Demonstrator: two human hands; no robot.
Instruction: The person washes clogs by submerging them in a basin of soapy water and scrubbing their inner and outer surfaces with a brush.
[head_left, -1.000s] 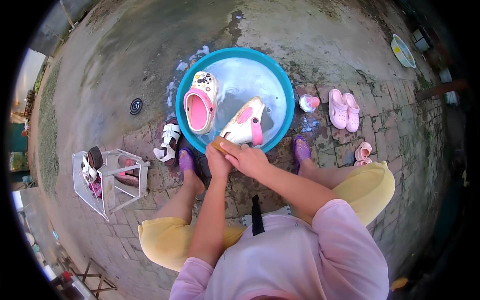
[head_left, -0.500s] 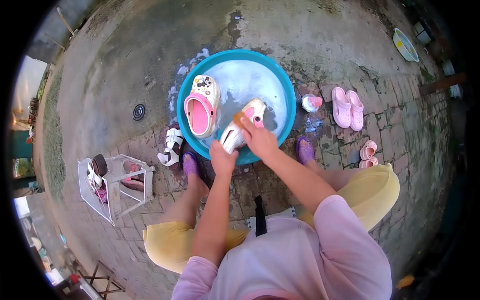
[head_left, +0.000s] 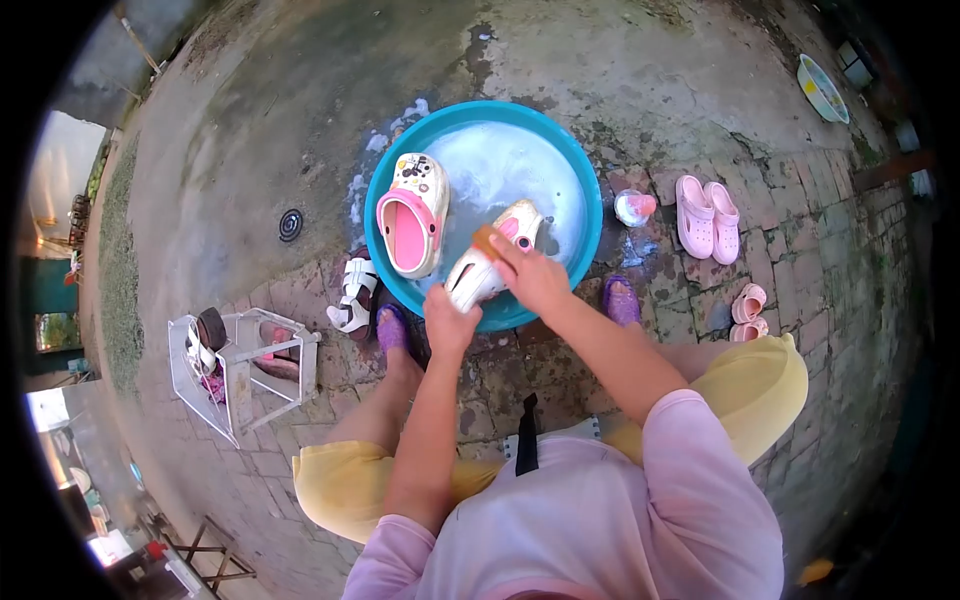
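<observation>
A white clog point(head_left: 476, 286) with pink lining is tilted over the near side of the blue basin point(head_left: 590, 200). My left hand point(head_left: 450, 320) is closed around one end of it. With closed fingers, my right hand point(head_left: 535, 280) presses a small orange-brown scrubbing brush point(head_left: 487, 240) against the clog's side; the bristles are hidden. The matching clog point(head_left: 424, 180), decorated with charms, leans against the basin's left inner wall. Soapy water point(head_left: 510, 160) with white suds fills the basin.
Right of the basin are a small container point(head_left: 632, 208), pink clogs point(head_left: 694, 222) and a smaller pink pair point(head_left: 748, 305). To the left stand white sandals point(head_left: 354, 300) and a white rack point(head_left: 238, 390) holding footwear. A black coil point(head_left: 289, 225) lies on the ground.
The brush has shifted slightly along the clog's side, and more of it shows now. Both hands keep their hold. The whole view has moved a little.
</observation>
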